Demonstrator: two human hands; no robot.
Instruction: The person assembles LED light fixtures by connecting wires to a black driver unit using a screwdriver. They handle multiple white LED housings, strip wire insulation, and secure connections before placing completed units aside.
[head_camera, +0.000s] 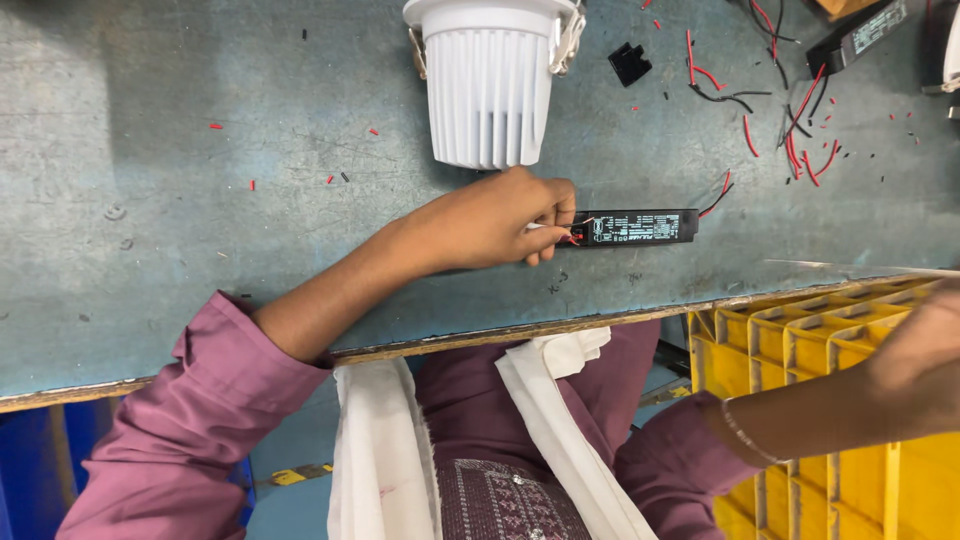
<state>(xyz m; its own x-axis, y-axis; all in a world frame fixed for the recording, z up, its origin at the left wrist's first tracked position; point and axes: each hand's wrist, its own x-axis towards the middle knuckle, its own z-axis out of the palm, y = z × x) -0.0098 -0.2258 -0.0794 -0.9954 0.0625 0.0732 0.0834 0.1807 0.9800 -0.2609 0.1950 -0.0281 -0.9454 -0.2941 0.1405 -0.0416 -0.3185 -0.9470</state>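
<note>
My left hand (500, 220) rests on the grey-blue workbench (200, 240) and pinches the red and white wires at the left end of a slim black driver box (635, 227). The box lies flat on the bench, with red and black leads coming out of its right end. A white finned lamp housing (488, 85) stands just beyond my left hand. My right hand (920, 350) is blurred and reaches over a yellow compartment crate (800, 340) at the lower right. I cannot see whether it holds anything.
Loose red and black wire offcuts (800, 140) litter the bench's far right. A small black clip (629, 63) lies near the lamp housing, and another black driver box (860, 35) sits at the top right. The wooden front edge of the bench (450, 345) runs across in front of me.
</note>
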